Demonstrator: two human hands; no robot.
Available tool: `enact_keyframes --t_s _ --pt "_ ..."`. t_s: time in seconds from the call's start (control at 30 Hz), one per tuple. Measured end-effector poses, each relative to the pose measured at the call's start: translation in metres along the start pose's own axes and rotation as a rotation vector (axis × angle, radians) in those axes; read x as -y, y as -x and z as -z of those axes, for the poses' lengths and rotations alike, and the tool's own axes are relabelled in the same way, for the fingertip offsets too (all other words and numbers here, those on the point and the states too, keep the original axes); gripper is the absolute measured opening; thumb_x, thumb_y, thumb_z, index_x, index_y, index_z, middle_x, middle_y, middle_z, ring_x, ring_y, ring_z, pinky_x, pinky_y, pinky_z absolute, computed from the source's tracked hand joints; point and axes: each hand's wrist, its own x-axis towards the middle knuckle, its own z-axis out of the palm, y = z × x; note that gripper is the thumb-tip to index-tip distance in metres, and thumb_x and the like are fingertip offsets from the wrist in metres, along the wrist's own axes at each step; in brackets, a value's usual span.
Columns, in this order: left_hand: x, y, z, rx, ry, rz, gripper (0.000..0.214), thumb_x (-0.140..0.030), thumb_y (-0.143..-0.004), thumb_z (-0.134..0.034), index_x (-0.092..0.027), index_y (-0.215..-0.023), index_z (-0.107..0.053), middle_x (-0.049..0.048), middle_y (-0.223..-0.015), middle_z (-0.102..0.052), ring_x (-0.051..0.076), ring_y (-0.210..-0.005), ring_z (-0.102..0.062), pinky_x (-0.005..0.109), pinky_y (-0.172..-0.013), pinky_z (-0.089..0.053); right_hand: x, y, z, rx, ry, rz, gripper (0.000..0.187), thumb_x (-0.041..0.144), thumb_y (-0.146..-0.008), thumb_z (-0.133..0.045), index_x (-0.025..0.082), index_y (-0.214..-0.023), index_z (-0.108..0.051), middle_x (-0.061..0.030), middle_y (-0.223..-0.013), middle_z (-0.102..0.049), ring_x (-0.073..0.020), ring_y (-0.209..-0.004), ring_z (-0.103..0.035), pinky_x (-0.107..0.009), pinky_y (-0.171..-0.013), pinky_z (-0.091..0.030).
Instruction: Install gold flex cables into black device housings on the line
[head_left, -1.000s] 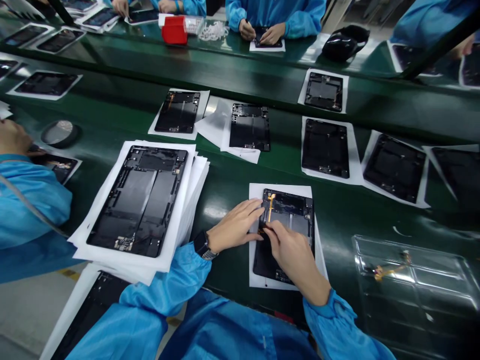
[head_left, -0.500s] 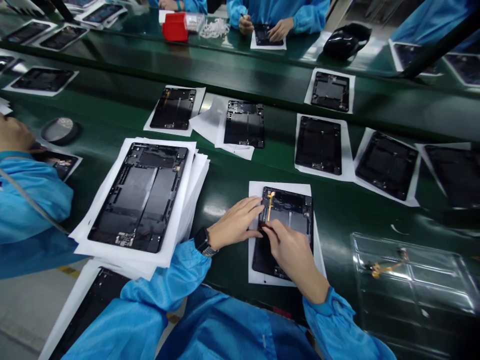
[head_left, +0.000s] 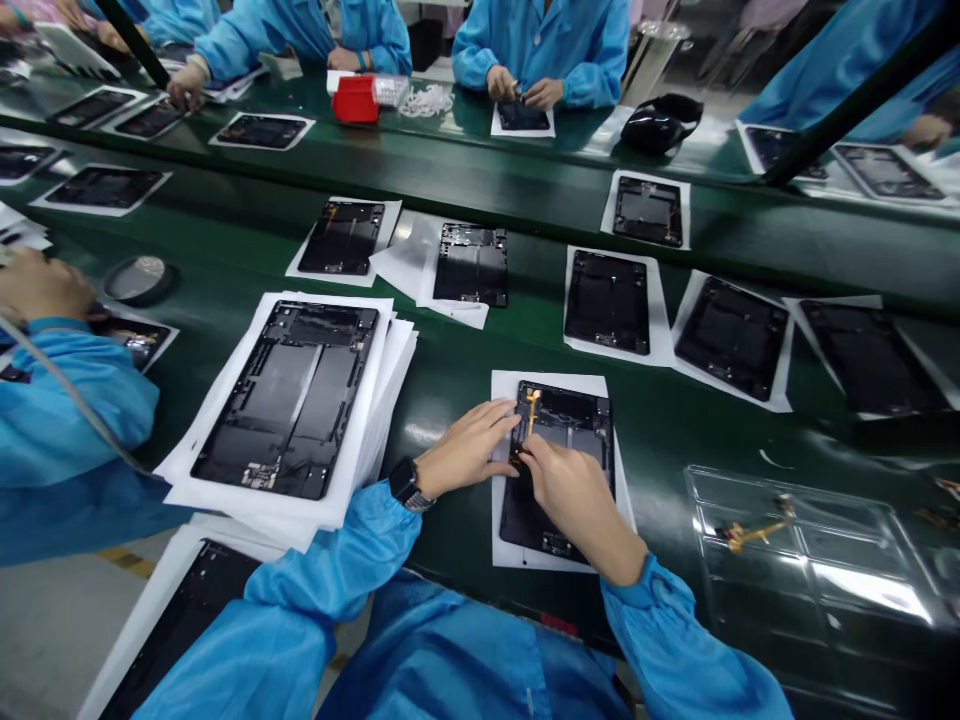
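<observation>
A black tablet housing (head_left: pixel 555 510) lies on a white sheet (head_left: pixel 504 548) in front of me. Along its upper left side runs an orange flex cable (head_left: pixel 532 408). My right hand (head_left: pixel 574 490) is closed over the housing, thumb and forefinger pinched at the cable's lower end; the fingertips partly hide that end. Against the left edge of the housing rests my left hand (head_left: pixel 472 445), its fingers stretched out and thumb apart, holding nothing. A dark watch (head_left: pixel 405 482) is on my left wrist.
Left of me, another tablet housing (head_left: pixel 289 400) tops a stack of white sheets (head_left: pixel 382 400). A clear plastic tray (head_left: pixel 847 600) at right holds another flex cable (head_left: pixel 754 535). Several housings line the raised ledge beyond. A co-worker's hand (head_left: pixel 49 285) is at far left; others sit opposite.
The view has tilted up slightly, showing more of the people opposite. My hands stay at the same housing, the right one still pinching at the cable's lower end.
</observation>
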Motion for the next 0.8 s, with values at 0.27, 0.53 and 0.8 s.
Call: enact_keyframes --t_s 0.27,0.53,0.8 --pt "-0.008 -0.010 0.013 0.061 -0.074 0.046 0.067 -0.043 -0.076 -0.078 -0.019 -0.131 -0.048 0.0148 -0.142 -0.045 0.028 -0.135 -0.040 0.041 -0.112 -0.037 -0.007 0.008 -0.012 -0.181 -0.320 -0.029 0.017 0.020 -0.095 -0.046 0.019 -0.099 -0.062 -0.0072 -0.088 -0.071 -0.0226 -0.075 -0.067 -0.030 -0.063 -0.041" --pt "-0.004 -0.122 0.009 0.159 -0.341 0.294 0.018 -0.026 -0.087 -0.064 -0.014 -0.100 -0.065 0.0109 -0.104 -0.066 0.026 -0.103 -0.060 0.034 -0.086 -0.046 -0.060 0.067 -0.004 -0.411 -1.877 -0.521 0.028 0.047 -0.078 -0.068 0.021 -0.085 -0.061 0.0021 -0.068 -0.053 -0.0145 -0.056 -0.051 -0.027 -0.048 -0.046" --pt "0.068 -0.202 0.055 0.160 -0.486 0.297 0.013 -0.008 -0.085 -0.057 -0.013 -0.094 -0.067 0.0112 -0.105 -0.066 0.022 -0.105 -0.060 0.032 -0.089 -0.045 -0.121 0.158 -0.025 -0.556 -1.544 -0.811 0.044 0.065 -0.064 -0.076 0.024 -0.069 -0.060 0.0007 -0.058 -0.049 -0.0143 -0.046 -0.046 -0.026 -0.036 -0.038"
